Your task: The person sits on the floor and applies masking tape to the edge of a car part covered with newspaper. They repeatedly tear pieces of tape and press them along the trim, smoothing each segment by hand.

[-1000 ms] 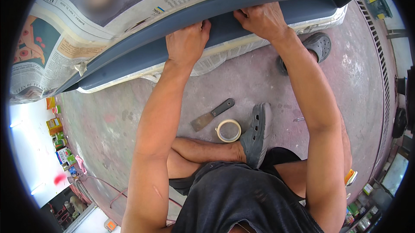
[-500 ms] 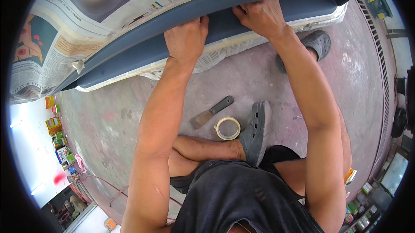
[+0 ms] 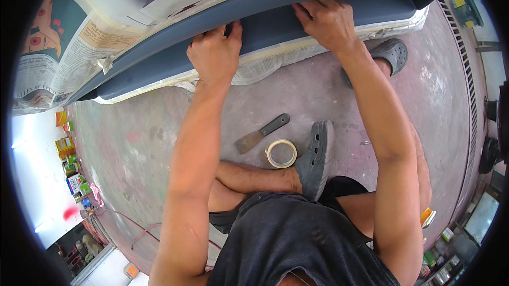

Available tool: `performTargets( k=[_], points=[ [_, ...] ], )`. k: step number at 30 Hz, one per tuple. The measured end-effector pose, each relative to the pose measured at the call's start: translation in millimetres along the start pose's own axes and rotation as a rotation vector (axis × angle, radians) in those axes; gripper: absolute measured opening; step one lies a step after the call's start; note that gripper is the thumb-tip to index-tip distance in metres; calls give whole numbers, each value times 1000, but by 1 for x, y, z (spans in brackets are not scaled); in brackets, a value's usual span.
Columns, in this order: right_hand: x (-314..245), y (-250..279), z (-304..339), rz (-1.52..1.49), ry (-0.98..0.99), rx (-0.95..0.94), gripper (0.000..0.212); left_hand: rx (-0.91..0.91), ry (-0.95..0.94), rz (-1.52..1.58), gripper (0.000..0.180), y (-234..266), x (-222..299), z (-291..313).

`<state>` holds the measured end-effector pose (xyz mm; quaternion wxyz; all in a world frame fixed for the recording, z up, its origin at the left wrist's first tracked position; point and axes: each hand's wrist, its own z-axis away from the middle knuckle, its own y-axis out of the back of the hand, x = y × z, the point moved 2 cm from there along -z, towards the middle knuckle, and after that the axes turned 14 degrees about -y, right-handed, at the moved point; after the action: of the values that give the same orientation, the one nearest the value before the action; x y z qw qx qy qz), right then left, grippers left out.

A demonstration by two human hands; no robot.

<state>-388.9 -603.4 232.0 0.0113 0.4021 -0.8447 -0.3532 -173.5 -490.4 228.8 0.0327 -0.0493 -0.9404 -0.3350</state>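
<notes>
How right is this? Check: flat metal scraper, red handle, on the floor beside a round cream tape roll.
Not red: the head view shows the flat metal scraper with a black handle, lying on the floor beside the round cream tape roll.

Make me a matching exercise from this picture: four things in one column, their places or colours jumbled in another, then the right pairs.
Things
1. Scraper
2. Tape
3. Panel
4. Hose

Descriptions
A. Reddish, curving at the picture's lower left
B. Blue-grey, at the left hand and right hand
C. Dark handle, blade pointing to the lower left
D. Cream ring on the floor

Pairs: 1-C, 2-D, 3-B, 4-A
</notes>
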Motion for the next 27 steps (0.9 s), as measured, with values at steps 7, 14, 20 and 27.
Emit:
performTargets(
  k=[7, 14, 20, 27],
  points=[
    [-10, -11, -2, -4, 105, -34, 14, -93, -29, -47, 17, -7, 10, -13],
    [-1, 0, 3, 40, 59, 34, 12, 46, 35, 117, 17, 28, -2, 7],
    [0, -6, -7, 54, 123, -50, 16, -50, 194, 154, 13, 79, -12, 72],
    [-11, -21, -16, 133, 156, -34, 20, -174, 403, 47, 11, 110, -44, 188]
  ],
)
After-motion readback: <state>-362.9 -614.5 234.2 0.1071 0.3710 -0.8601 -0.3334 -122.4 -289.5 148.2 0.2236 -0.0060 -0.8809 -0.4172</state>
